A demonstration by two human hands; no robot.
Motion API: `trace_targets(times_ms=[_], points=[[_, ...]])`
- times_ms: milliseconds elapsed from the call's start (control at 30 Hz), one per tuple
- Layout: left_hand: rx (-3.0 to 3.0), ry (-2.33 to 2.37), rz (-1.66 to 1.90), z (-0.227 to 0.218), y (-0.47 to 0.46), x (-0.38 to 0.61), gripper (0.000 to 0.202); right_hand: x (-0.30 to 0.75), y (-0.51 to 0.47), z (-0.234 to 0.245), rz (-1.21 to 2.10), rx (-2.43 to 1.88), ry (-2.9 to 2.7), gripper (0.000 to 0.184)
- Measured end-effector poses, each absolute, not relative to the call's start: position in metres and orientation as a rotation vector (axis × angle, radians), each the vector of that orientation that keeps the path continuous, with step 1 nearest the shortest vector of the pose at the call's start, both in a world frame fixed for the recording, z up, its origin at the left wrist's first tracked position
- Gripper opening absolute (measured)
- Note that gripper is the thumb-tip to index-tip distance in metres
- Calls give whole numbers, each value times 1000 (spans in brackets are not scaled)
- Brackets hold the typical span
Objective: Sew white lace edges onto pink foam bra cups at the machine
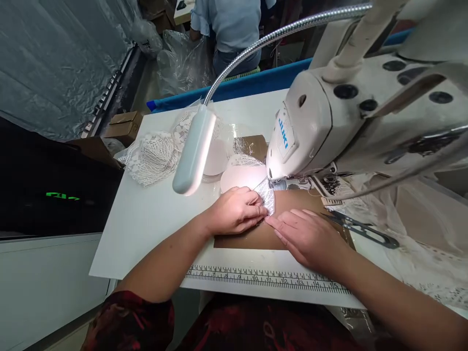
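Seemingly feeding lace to sewing machine, pinching with left grip; cannot tell about right grip; likely needs steady aligning next.

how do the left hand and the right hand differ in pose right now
The left hand has its fingers curled in on the white lace strip; the right hand is flatter, fingers straighter, over the brown sheet. The left hand is at the strip's side, while the right hand's fingertips are by its lower end. The right hand is beside the dark scissors; the left hand is well away from them. Both are bare.
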State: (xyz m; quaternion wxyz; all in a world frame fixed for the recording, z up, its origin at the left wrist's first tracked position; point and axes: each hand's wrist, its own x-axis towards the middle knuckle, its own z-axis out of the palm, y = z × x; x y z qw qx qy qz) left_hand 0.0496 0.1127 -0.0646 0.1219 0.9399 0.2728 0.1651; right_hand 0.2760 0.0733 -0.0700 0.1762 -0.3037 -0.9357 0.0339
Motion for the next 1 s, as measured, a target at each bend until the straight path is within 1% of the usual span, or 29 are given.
trace_targets(times_ms=[233, 567, 767, 1000], points=[[2736, 806, 429, -63, 113, 51, 33, 277, 73, -70, 95, -865, -2644, 28], [2816, 832, 318, -61, 111, 52, 35, 279, 74, -71, 100, -904, -2632, 32], [2873, 838, 266, -62, 110, 52, 34, 278, 75, -71, 115, -908, -2616, 27], [2906, 847, 315, -61, 109, 54, 33, 284, 76, -72, 144, -924, -2542, 24]])
